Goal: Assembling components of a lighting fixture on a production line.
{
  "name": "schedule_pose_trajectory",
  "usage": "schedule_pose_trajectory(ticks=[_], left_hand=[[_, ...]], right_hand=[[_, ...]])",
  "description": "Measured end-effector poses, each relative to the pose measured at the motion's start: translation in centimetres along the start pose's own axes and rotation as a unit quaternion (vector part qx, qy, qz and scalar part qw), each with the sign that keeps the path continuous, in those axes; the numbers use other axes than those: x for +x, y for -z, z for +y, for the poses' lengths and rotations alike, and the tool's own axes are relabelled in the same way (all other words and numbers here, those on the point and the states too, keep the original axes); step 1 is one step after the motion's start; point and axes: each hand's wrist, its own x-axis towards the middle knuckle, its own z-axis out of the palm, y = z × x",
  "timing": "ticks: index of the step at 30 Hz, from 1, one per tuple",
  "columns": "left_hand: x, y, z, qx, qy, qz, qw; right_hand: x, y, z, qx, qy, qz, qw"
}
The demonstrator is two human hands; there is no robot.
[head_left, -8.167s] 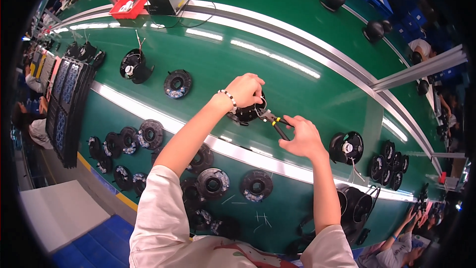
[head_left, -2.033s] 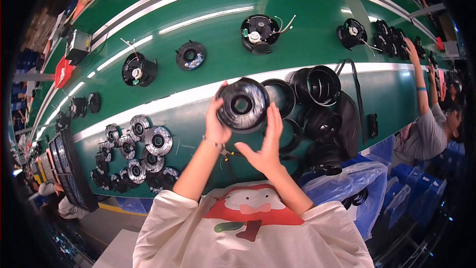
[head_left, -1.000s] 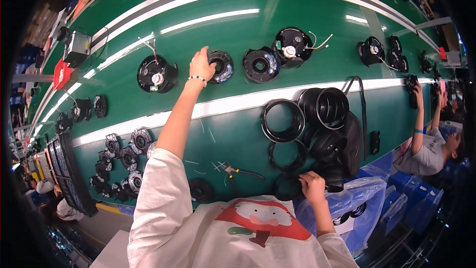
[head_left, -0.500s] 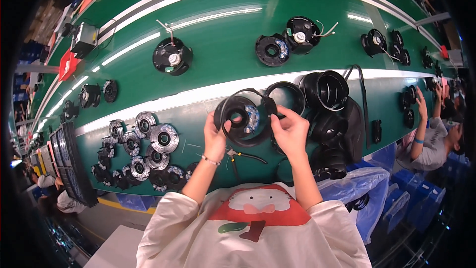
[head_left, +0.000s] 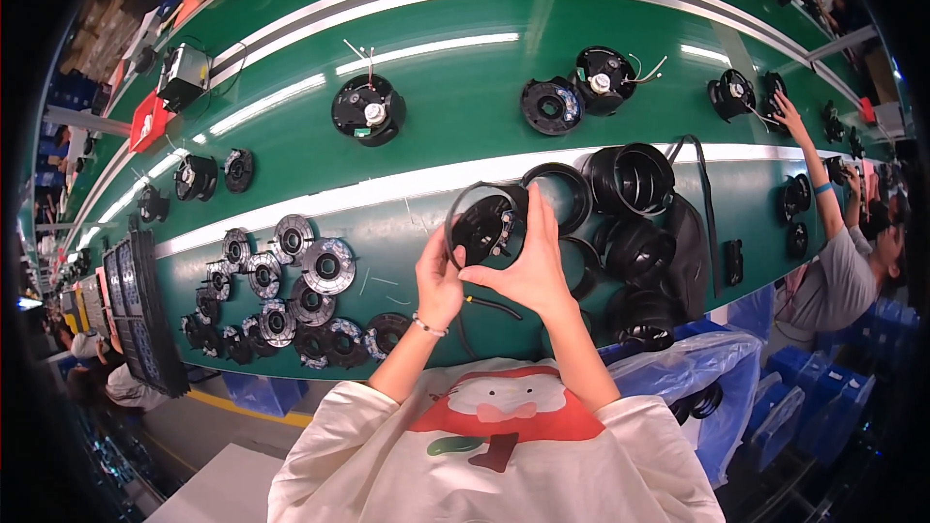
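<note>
Between my two hands is a black round housing (head_left: 482,223), tilted up, with a ring-shaped rim and small parts of a circuit board showing inside. My left hand (head_left: 438,281) grips its lower left side, the thumb near the bottom rim. On the right side my right hand (head_left: 535,266) is wrapped round the wall, fingers up along the outside and thumb stretched toward the left hand. Below the hands lie pliers (head_left: 496,307) with black and yellow handles, partly hidden. Right beside the housing, a loose black ring (head_left: 562,196) rests on the bench.
Several round circuit-board discs (head_left: 329,264) lie at left, near a stack of black trays (head_left: 145,315). Black cylindrical housings (head_left: 632,179) are piled at right. The green conveyor (head_left: 455,87) beyond carries motor assemblies (head_left: 368,109). A co-worker's hand (head_left: 790,118) reaches over it at right.
The housing has been tilted up, and my right hand has gone from a fingertip pinch to a wide wrap round its side. At right, a co-worker's arm has reached out to the conveyor.
</note>
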Motion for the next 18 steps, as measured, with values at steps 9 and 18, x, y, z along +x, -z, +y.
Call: schedule_pose_trajectory(ticks=[9,18], left_hand=[[-0.7,-0.1,1.9,0.168,-0.114,0.026,0.979],[-0.6,1.9,2.8,-0.134,0.135,-0.032,0.981]], right_hand=[[0.4,-1.2,0.6,0.156,0.024,0.005,0.987],[-1.5,-2.7,-0.8,0.088,-0.036,0.049,0.994]])
